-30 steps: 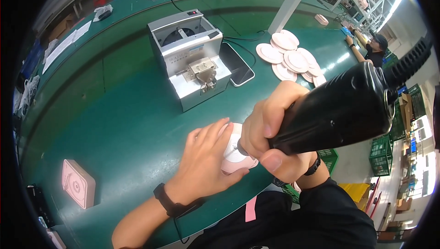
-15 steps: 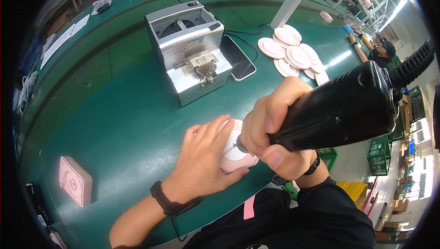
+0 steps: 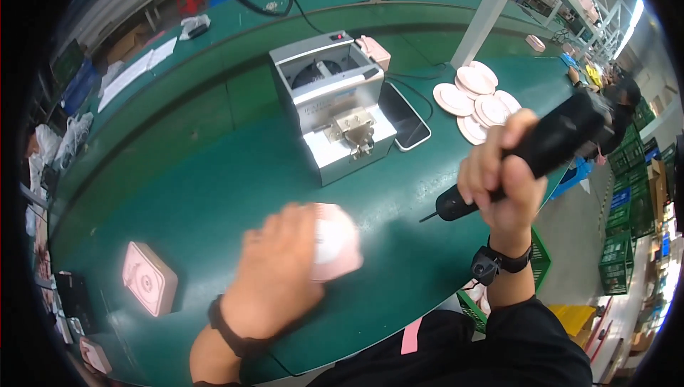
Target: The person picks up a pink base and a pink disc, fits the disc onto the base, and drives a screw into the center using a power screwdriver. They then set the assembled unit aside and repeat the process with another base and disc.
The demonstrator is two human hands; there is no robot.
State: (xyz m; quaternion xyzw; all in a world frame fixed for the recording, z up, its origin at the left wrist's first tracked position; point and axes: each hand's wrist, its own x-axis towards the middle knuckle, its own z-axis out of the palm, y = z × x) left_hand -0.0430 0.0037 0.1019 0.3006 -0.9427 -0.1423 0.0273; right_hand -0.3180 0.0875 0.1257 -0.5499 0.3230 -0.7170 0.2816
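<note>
My right hand [image 3: 502,180] is wrapped round a black electric screwdriver [image 3: 563,134], raised over the right of the bench. Its thin bit points down and left, apart from everything. Left of centre, my left hand [image 3: 274,273], smeared by motion, grips the left side of a pink housing [image 3: 338,244] with a white round middle. The fingers hide part of that housing. Beyond both hands stands a grey screw feeder [image 3: 354,134] with a metal pick-up head at its front.
Another pink housing [image 3: 149,284] rests at the left. Several pale pink round covers [image 3: 456,100] are heaped at the back right, near a white post [image 3: 491,13]. A flat black thing with a white rim [image 3: 413,130] lies beside the feeder. A co-worker [image 3: 623,98] is at the far right.
The screwdriver has lifted off the pink housing and moved right in my right hand. My left hand and the housing have shifted slightly left relative to the feeder. The view has turned a little.
</note>
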